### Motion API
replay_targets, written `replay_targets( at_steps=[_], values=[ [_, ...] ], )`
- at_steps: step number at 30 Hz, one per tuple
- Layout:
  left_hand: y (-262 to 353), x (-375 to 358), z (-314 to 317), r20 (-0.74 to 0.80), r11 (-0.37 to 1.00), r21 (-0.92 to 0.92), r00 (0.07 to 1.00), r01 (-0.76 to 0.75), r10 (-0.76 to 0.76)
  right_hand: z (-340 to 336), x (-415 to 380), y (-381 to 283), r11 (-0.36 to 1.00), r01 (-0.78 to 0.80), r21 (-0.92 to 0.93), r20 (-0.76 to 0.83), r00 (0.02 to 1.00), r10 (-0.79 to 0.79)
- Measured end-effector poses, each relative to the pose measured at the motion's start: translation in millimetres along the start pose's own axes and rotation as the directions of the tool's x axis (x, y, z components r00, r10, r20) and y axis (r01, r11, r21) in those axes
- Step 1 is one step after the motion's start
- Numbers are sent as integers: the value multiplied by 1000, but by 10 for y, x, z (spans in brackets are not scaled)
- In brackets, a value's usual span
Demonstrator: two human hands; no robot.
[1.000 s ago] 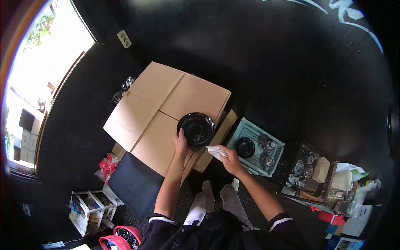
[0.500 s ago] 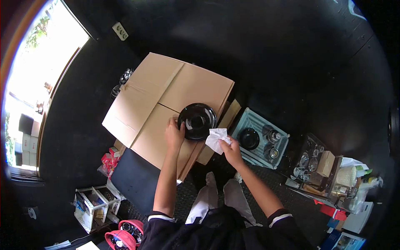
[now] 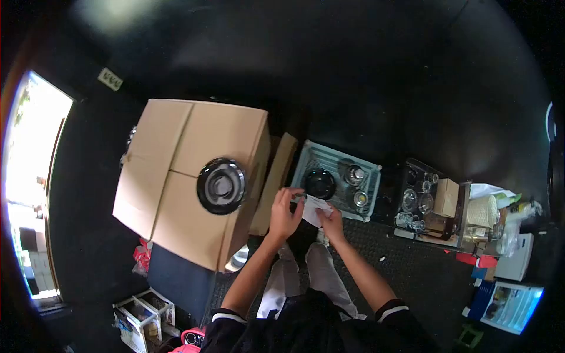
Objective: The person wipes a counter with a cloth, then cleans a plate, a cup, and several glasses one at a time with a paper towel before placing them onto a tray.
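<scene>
While curled, the right hand (image 3: 332,223) grips tissue (image 3: 313,213) (white).

The one view comes from a camera on the person's head, looking forward and steeply down. A black shirt (image 3: 300,326) fills the bottom edge, with the trouser legs (image 3: 329,276) foreshortened above it. The left hand (image 3: 283,220) and right hand (image 3: 332,226) sit at middle range, just below the centre. The cardboard box (image 3: 226,132) and plastic crate (image 3: 376,176) show from above, while the black wall (image 3: 353,76) spans the upper part. The lens is very wide, bowing the window (image 3: 36,194) at the left.
</scene>
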State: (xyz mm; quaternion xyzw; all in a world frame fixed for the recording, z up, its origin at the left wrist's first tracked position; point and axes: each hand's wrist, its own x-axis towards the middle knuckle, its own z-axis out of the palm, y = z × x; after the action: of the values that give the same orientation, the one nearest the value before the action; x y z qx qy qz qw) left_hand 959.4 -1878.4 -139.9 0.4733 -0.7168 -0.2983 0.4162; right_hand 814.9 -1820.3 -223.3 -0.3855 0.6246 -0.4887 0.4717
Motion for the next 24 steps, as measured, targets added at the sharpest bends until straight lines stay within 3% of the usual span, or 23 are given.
replay_targets(
  at_steps=[2,5,6,7,9,11,13,14,16,17,18,19,20,21,23,24],
  values=[
    [-447,-113,623,183,923,-172,931,345,-315,-261,59,140,992,-95,-84,-108,990,86],
    [-1272,-287,1445,192,922,-115,919,370,-345,-615,189,561,995,-31,-98,-132,991,18],
    [-1405,-264,1587,248,931,0,902,365,-354,-716,238,767,997,9,-79,-120,993,-18],
    [-1545,-237,1745,260,928,-1,896,373,-360,-801,261,728,997,-5,-81,-127,992,-5],
    [-1831,-172,2041,199,927,263,925,267,-323,-947,241,681,962,-206,-177,-79,978,195],
    [-2058,-82,2256,234,898,238,876,370,-423,-1048,272,895,981,-155,-115,-83,986,146],
    [-2524,-243,2547,123,884,414,950,215,-288,-1151,236,934,951,-14,-310,-54,999,-3],
    [-2719,-305,2653,132,881,418,944,224,-303,-1182,208,1016,974,-122,-188,-43,992,116],
    [-3058,-406,2830,231,717,686,896,126,-379,-1241,163,1217,974,-115,-197,-47,993,108],
    [-3224,-452,2854,237,719,683,892,129,-385,-1271,138,1300,974,-89,-209,-51,995,80],
    [-3401,-495,2848,234,867,433,898,247,-373,-1273,94,1317,982,-154,-105,-51,987,149],
    [-3292,-414,2790,227,930,139,903,340,-364,-1289,58,1336,981,-161,-110,-54,986,156],
    [-3128,-329,2828,206,633,652,705,418,-678,-1300,22,1350,969,-196,-149,-58,980,189],
    [-3134,-352,2810,209,633,651,702,419,-680,-1311,0,1369,956,-228,-186,-64,973,220],
    [-3154,-382,2706,160,838,520,944,167,-288,-1308,-37,1401,953,-258,-157,-53,966,253],
    [-3199,-417,2724,166,838,520,944,163,-287,-1304,-59,1426,953,-282,-110,-53,959,277]
  ],
)
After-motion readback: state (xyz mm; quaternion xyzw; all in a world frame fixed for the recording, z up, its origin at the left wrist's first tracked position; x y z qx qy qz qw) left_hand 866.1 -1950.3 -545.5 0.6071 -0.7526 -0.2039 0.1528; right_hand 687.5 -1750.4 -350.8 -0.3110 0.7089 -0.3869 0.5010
